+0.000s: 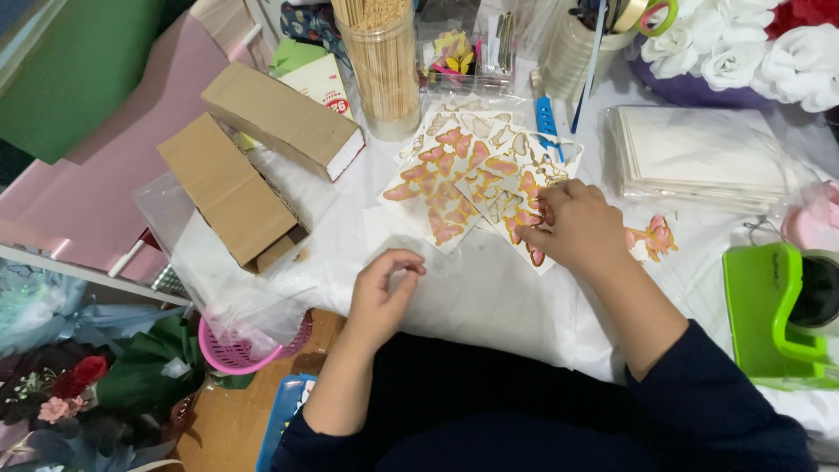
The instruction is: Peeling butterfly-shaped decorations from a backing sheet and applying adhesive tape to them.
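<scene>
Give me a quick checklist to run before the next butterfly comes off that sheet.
1. Right hand rests on the butterfly sheets: ok.
2. Left hand free, fingers curled above the white table cover: ok.
3. Whether the right fingers grip a butterfly: cannot tell.
4. Loose pink butterfly lies beside the right wrist, clear of the sheets: ok.
5. Green tape dispenser within view at right: ok.

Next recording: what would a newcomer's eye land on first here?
Most likely the sheets of pink-and-gold butterfly cut-outs fanned over the middle of the white table, with the right hand resting on their near edge. The left hand hovers nearer the body, fingers pinched. Next come the white paper roses at the top right corner and the bright green tape dispenser at the right edge.
</scene>
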